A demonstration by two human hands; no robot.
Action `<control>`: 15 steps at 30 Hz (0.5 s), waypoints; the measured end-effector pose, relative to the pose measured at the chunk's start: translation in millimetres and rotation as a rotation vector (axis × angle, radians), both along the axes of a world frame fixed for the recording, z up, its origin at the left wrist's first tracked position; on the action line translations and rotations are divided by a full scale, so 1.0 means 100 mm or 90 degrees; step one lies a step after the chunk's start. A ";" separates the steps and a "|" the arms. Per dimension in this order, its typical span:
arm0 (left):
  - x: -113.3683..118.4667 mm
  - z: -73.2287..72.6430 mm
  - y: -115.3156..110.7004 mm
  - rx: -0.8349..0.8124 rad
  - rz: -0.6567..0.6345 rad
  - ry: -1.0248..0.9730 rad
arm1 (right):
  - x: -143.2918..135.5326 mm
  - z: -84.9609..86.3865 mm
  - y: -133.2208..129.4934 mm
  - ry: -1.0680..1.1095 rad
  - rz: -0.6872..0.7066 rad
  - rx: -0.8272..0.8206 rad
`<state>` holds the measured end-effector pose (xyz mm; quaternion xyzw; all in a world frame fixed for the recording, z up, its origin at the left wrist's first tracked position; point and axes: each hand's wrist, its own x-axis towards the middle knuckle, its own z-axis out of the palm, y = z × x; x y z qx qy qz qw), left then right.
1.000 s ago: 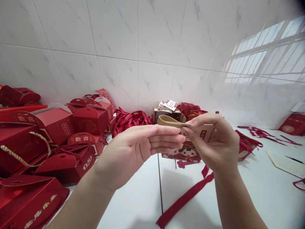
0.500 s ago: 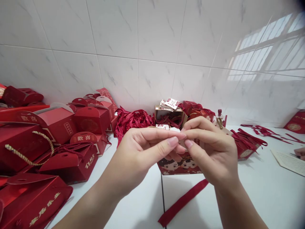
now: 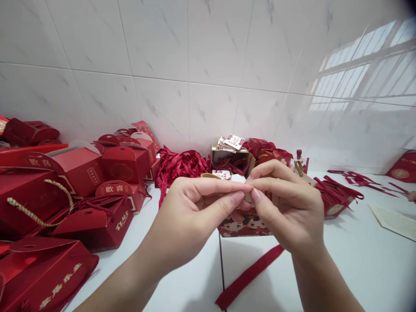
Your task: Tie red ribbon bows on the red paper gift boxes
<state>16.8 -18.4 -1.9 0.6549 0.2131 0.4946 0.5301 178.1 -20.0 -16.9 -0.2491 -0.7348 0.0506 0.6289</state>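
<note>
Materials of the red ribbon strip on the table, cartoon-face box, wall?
Ribbon strip: probably fabric, low sheen; thin, flat band.
Cartoon-face box: likely printed cardboard, finish unclear; flat panel, crisp lower edge.
Wall: glossy, ceramic-looking tile; straight joints, window reflection.

One left hand (image 3: 191,216), one right hand (image 3: 294,212) and one tan strap (image 3: 210,176) are showing mid-frame, with one flat red ribbon (image 3: 248,277) lying at bottom centre. At the left I'm counting at least six red boxes (image 3: 126,164) and one golden rope handle (image 3: 35,221); one written page (image 3: 394,222) is lying at right.
</note>
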 end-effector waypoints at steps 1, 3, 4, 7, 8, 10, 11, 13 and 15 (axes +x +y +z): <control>0.00 0.00 0.00 0.007 0.005 0.003 | 0.00 0.00 0.00 0.001 0.000 0.001; 0.00 -0.01 0.00 0.025 0.024 0.017 | 0.00 0.00 0.01 0.002 -0.001 -0.001; 0.01 -0.01 0.00 0.036 0.039 0.028 | 0.00 0.00 0.01 0.003 -0.003 -0.004; 0.02 -0.03 0.00 0.094 0.097 0.064 | 0.00 -0.01 0.03 0.015 -0.007 -0.013; 0.03 -0.04 0.00 0.121 0.122 0.078 | 0.01 -0.01 0.04 0.023 -0.009 -0.015; 0.04 -0.06 0.01 0.183 0.169 0.112 | 0.01 -0.02 0.08 0.045 -0.020 -0.019; 0.05 -0.08 0.02 0.214 0.185 0.136 | 0.01 -0.02 0.11 0.056 -0.026 -0.022; 0.07 -0.12 0.04 0.273 0.209 0.181 | 0.01 -0.04 0.16 0.075 -0.035 -0.033; 0.09 -0.15 0.08 0.353 0.246 0.201 | 0.01 -0.05 0.21 0.091 -0.049 -0.043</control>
